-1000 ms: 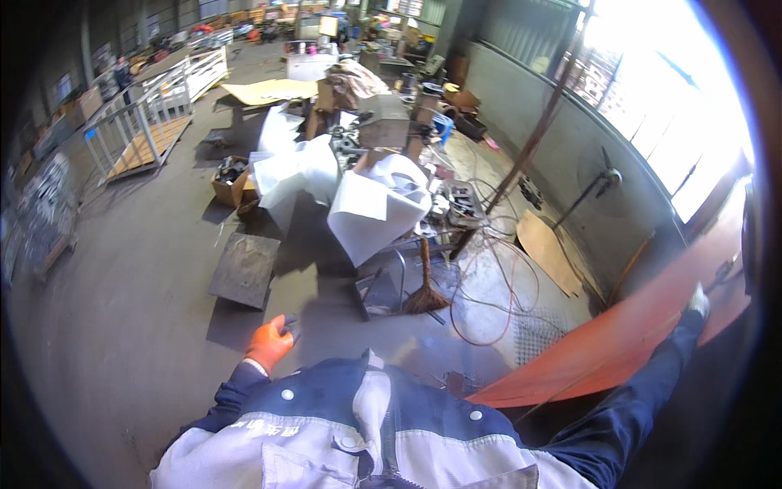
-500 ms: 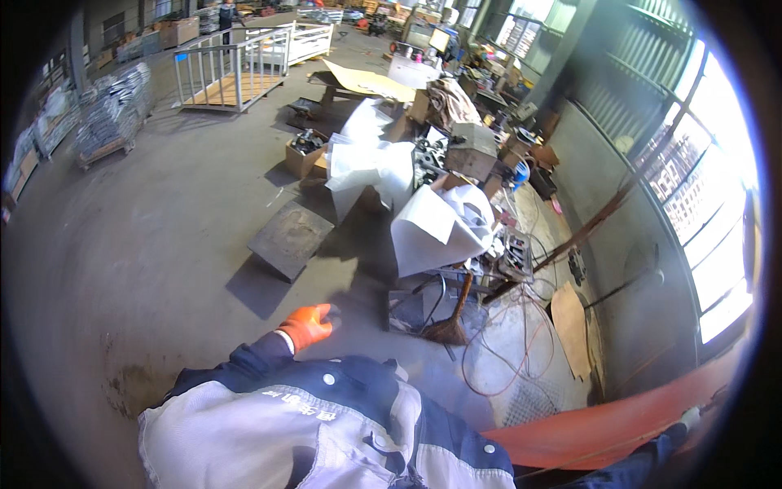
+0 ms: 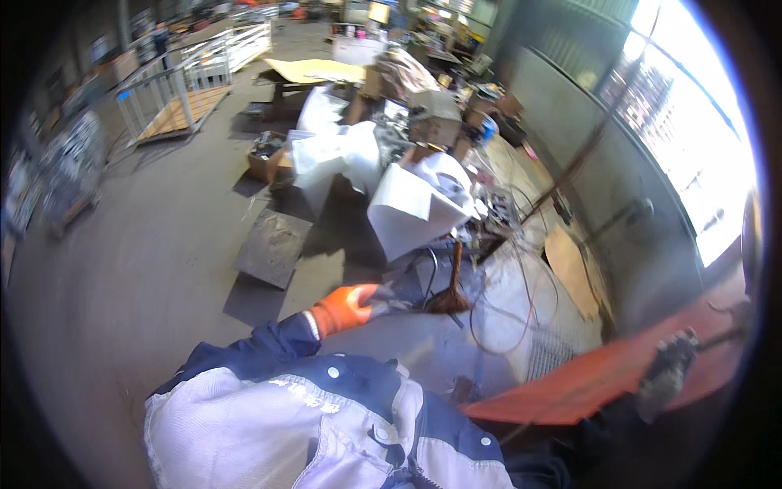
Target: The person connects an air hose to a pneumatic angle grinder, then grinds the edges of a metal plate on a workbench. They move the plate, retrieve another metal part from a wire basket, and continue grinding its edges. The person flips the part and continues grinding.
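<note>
My left hand [image 3: 349, 308], in an orange glove with dark fingertips, reaches forward over the floor in front of my chest. Its fingers look stretched out, with nothing visible in them. Just beyond the fingertips stands a brown broom [image 3: 450, 297], its bristles down, beside a metal stand. At lower right my right hand [image 3: 668, 379], in a dark, dirty glove, is in front of a long orange-red panel [image 3: 562, 391]. Motion smears its fingers, and whether they grip anything is unclear. A thin dark rod [image 3: 721, 336] appears close beyond that hand.
Several white sheets [image 3: 423, 204] drape over a cluttered bench. A square dark plate [image 3: 274, 244] rests low near the floor at left. Hoses [image 3: 509, 346] coil by a floor grate [image 3: 554, 352]. Brown board [image 3: 570, 269] lies near the wall. A railed cart [image 3: 175, 106] stands far left.
My left hand has moved right and slightly forward, closer to the broom. My right hand has come further into view and higher at lower right. The whole view has shifted with my head.
</note>
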Action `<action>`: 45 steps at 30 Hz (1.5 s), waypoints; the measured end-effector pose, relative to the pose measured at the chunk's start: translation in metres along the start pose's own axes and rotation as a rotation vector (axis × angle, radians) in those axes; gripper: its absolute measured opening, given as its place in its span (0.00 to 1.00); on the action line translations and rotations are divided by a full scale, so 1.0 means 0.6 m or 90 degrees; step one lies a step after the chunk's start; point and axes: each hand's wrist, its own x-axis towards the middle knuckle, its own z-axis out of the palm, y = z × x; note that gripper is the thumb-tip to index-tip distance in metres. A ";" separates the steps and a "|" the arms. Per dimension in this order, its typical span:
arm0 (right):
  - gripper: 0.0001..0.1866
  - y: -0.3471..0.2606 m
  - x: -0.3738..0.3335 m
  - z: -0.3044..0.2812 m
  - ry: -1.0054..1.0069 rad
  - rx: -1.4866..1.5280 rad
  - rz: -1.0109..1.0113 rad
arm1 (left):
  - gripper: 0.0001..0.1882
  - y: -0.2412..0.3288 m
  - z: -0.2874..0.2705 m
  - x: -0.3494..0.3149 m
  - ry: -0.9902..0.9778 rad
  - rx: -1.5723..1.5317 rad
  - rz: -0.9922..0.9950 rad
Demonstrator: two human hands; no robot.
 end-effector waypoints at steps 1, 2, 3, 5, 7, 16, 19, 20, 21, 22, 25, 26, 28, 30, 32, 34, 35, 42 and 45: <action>0.17 0.005 -0.032 0.025 0.000 0.025 0.023 | 0.21 0.021 0.007 0.019 -0.053 -0.032 0.030; 0.16 0.014 -0.064 0.053 0.004 0.046 0.046 | 0.21 0.043 0.014 0.038 -0.105 -0.041 0.065; 0.16 0.028 -0.096 0.083 0.010 0.068 0.077 | 0.21 0.063 0.020 0.055 -0.170 -0.060 0.084; 0.15 0.062 -0.164 0.142 0.052 0.091 0.118 | 0.24 0.095 0.036 0.082 -0.285 -0.073 0.174; 0.12 0.105 -0.237 0.207 0.123 0.074 0.155 | 0.28 0.113 0.048 0.095 -0.435 -0.195 0.100; 0.13 0.100 -0.541 0.477 0.344 -0.112 0.151 | 0.36 0.070 -0.010 -0.067 -0.789 -0.312 0.078; 0.15 0.064 -0.604 0.517 0.374 -0.184 0.156 | 0.29 0.069 -0.037 -0.126 -0.759 -0.326 -0.045; 0.17 0.048 -0.628 0.524 0.369 -0.328 0.208 | 0.29 0.071 -0.050 -0.143 -0.798 -0.349 -0.039; 0.20 0.014 -0.661 0.524 0.315 -0.325 0.288 | 0.28 0.078 -0.063 -0.157 -0.833 -0.345 -0.055; 0.24 -0.007 -0.694 0.532 0.357 -0.376 0.167 | 0.27 0.083 -0.078 -0.173 -0.875 -0.271 -0.090; 0.37 -0.121 -0.813 0.544 0.556 -0.554 -0.120 | 0.26 0.102 -0.135 -0.234 -0.965 -0.231 -0.173; 0.41 -0.177 -0.854 0.545 0.558 -0.886 -0.172 | 0.31 0.112 -0.152 -0.246 -1.015 -0.182 -0.141; 0.42 -0.266 -0.938 0.575 0.548 -1.402 -0.186 | 0.25 0.125 -0.178 -0.286 -1.097 -0.107 -0.134; 0.43 -0.345 -1.018 0.600 0.404 -1.566 -0.271 | 0.21 0.128 -0.195 -0.346 -1.210 -0.035 -0.147; 0.37 -0.412 -1.106 0.640 0.299 -1.630 -0.212 | 0.19 0.122 -0.205 -0.431 -1.315 0.016 0.008; 0.29 -0.474 -1.199 0.679 0.152 -1.679 -0.093 | 0.20 0.107 -0.220 -0.530 -1.435 0.031 -0.035; 0.26 -0.502 -1.256 0.708 0.075 -1.719 -0.014 | 0.20 0.096 -0.229 -0.589 -1.487 0.041 -0.026; 0.23 -0.639 -1.595 0.935 0.331 -1.494 0.527 | 0.16 0.058 -0.251 -0.929 -1.754 0.055 -0.052; 0.27 -0.670 -1.668 1.011 0.440 -1.508 0.659 | 0.24 0.063 -0.239 -1.048 -1.744 0.004 0.314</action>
